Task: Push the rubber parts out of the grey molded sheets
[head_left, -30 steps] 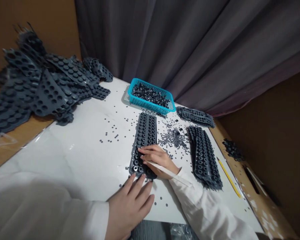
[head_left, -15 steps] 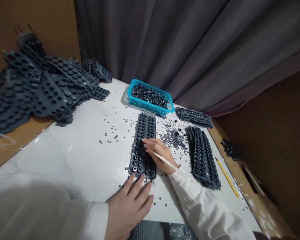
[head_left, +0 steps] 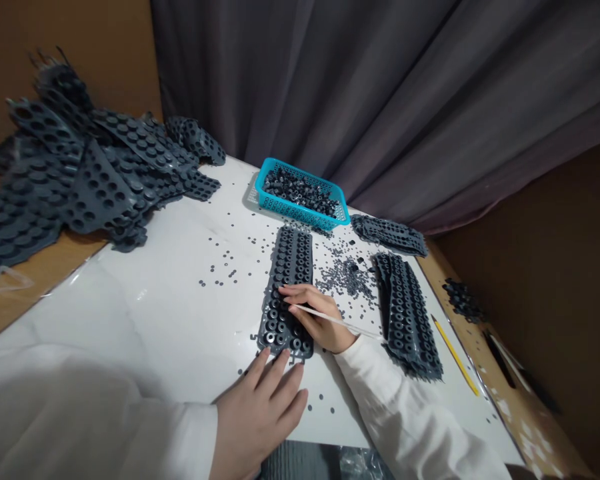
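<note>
Fingers (head_left: 304, 292) bent around stick (head_left: 363, 330), right hand (head_left: 326, 321)

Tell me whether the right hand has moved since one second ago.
Yes, slightly: against the gray strip, the right hand now sits farther forward, toward the blue basket.

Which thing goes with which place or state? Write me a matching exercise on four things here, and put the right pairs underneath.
Column one:
1. Basket
2. Pencil
3. Left hand
4. Right hand

Column two:
A. Holding a thin white stick
B. Blue, with many small dark pieces inside
C. At the near end of the dark studded sheet
D. Yellow, lying near the right edge of the white table

Right pairs: 1-B, 2-D, 3-C, 4-A
</note>
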A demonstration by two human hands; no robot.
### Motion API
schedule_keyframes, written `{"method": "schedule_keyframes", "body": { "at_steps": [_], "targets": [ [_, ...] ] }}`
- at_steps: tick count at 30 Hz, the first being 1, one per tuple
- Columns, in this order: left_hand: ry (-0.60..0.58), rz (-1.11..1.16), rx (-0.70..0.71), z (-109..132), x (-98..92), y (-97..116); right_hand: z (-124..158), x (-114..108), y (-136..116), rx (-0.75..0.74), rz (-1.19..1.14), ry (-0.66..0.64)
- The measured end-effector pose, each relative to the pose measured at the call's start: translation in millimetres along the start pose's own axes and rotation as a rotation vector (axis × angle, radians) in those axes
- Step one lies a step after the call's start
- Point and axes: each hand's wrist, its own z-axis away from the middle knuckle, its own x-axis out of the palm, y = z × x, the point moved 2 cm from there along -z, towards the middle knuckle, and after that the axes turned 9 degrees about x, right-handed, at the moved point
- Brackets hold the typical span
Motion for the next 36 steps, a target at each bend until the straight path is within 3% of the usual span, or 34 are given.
{"method": "schedule_keyframes", "body": {
  "at_steps": [11, 19, 28, 36],
  "targets": [
    [-0.004, 0.024, -0.021, 0.4, 0.8, 1.3, -3.5, 2.1, 2.0, -0.086, 0.265, -0.029],
    [0.001, 0.043, -0.025, 0.4, 1.9, 1.6, -11.6, -7.6, 3.7, 0.028, 0.207, 0.138],
    [0.001, 0.034, -0.018, 0.3, 0.1, 0.8, -9.4, -0.8, 4.9, 0.038, 0.065, 0.031],
    [-0.025, 0.035, -0.013, 0.5, -0.7, 0.8, -15.9, -2.8, 8.9, -0.14, 0.375, -0.054]
  ]
}}
